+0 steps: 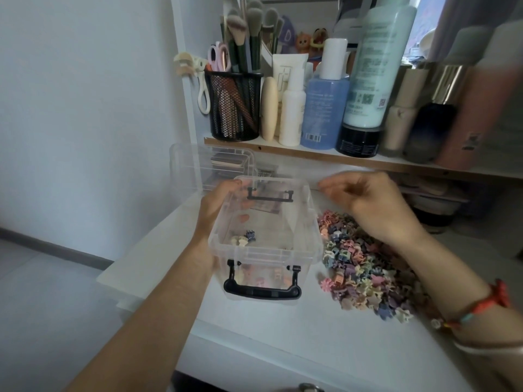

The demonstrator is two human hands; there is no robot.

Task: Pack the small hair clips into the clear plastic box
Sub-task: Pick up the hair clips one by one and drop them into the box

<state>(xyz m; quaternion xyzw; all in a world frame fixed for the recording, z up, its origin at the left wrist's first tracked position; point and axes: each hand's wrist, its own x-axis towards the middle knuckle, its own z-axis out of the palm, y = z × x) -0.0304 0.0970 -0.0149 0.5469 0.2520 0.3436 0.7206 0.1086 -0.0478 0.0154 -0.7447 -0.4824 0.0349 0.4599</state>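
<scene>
Head view: the clear plastic box (266, 254) sits on the white table (283, 335), slightly left of centre, lid off. The left hand (219, 205) grips its far left side. The thumb lies over the rim, and the curled fingers (244, 217) show through the wall. The right hand (368, 205) hovers just past the box's far right corner, apart from it and above the far end of the pile of hair clips (365, 267). Its fingers are loosely bent toward the thumb. They are blurred, so I cannot tell whether they pinch a clip.

The box is see-through, with a black handle (261, 291) on the near end and another on the far end. Inside, near the left wall, lie a dark blue clip (250, 235) and a cream clip (239, 241), and more show through the near wall. The pile lies just right of the box, in pastel pinks, blues, greens and creams.
</scene>
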